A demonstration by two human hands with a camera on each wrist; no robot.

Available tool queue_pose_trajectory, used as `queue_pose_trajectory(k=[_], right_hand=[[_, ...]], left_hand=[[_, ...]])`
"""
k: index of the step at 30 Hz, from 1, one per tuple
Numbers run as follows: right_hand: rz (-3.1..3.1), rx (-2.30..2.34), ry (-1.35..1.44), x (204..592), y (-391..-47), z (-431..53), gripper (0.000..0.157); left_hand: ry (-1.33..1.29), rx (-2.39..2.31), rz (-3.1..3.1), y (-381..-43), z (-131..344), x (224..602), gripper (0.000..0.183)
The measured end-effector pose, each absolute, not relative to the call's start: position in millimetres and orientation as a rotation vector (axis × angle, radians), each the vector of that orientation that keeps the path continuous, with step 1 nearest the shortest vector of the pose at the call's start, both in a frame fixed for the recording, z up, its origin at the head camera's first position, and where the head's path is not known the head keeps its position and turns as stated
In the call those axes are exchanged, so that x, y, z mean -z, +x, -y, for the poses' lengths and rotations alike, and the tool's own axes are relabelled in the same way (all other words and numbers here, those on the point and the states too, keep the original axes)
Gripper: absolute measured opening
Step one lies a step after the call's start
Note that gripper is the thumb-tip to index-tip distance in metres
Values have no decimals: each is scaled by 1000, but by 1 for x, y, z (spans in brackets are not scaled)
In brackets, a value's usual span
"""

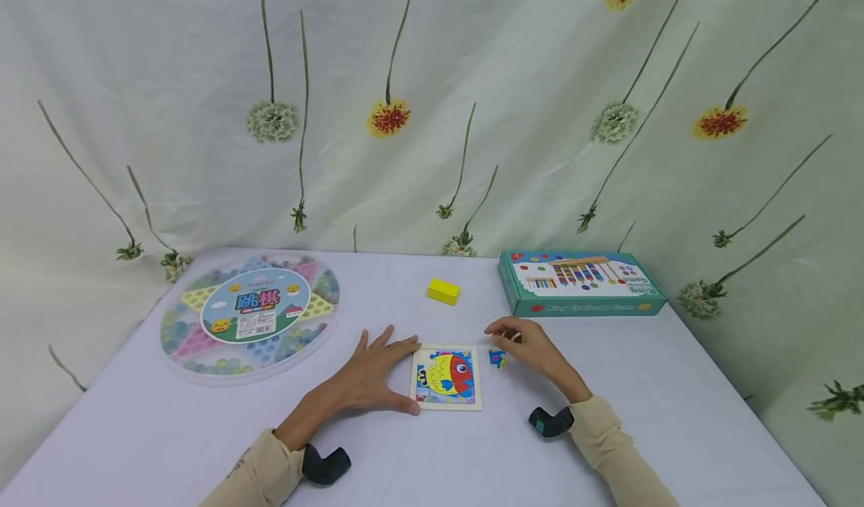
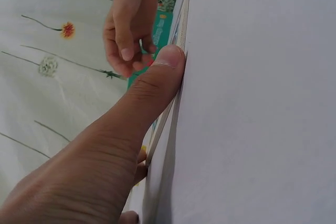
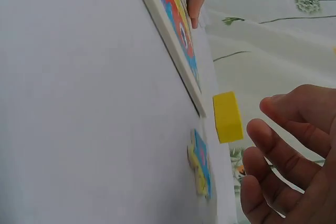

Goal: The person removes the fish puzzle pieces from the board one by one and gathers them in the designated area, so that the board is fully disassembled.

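A square wooden jigsaw puzzle [image 1: 447, 378] with a yellow and red fish lies on the table. Its upper left area shows bare pale wood. My left hand [image 1: 370, 376] spreads its fingers along the puzzle's left side, thumb at the lower left corner and index finger at the upper left. Right of the board lies one loose blue and yellow puzzle piece [image 3: 199, 163]. Above and beside that piece hovers my right hand [image 1: 529, 348], its fingers loosely bent, with nothing between them in the right wrist view.
A yellow block [image 1: 443, 292] sits behind the puzzle. At the back right lies a green Ring Challenge Game box [image 1: 583, 286]. A round Chinese checkers set [image 1: 253, 316] takes up the left side. Flowered cloth [image 1: 432, 102] hangs behind the white table [image 1: 432, 469].
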State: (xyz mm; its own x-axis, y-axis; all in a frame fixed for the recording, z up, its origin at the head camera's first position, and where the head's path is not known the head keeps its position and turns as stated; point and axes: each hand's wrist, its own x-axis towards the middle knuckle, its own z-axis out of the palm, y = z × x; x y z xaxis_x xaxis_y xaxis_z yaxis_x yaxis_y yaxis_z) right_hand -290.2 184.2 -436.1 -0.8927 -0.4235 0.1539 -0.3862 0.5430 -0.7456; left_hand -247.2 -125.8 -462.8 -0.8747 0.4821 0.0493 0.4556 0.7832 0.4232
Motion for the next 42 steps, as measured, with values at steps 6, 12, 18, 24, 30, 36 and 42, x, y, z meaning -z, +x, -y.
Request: queue_pose_trajectory(k=[6, 12, 18, 24, 30, 36, 42], right_hand=[[-2674, 1298, -785, 430, -291, -163, 17], [-2570, 1213, -875, 434, -294, -139, 21], [-2504, 1169, -916, 440, -297, -126, 25], [-2439, 1163, -943, 444, -301, -122, 25], [-2461, 1100, -1013, 445, -302, -121, 24], [-2522, 1005, -1032, 447, -301, -119, 23], [-2544, 933, -1045, 446, -299, -117, 25]], left_hand=[[826, -703, -2888, -249, 125, 461, 95], [867, -741, -2885, -251, 125, 459, 95], [888, -739, -2896, -251, 125, 458, 97], [888, -732, -2908, -250, 125, 458, 98], [890, -710, -2911, -250, 126, 459, 99], [896, -716, -2897, -250, 126, 459, 99], [908, -727, -2886, -250, 126, 457, 97]])
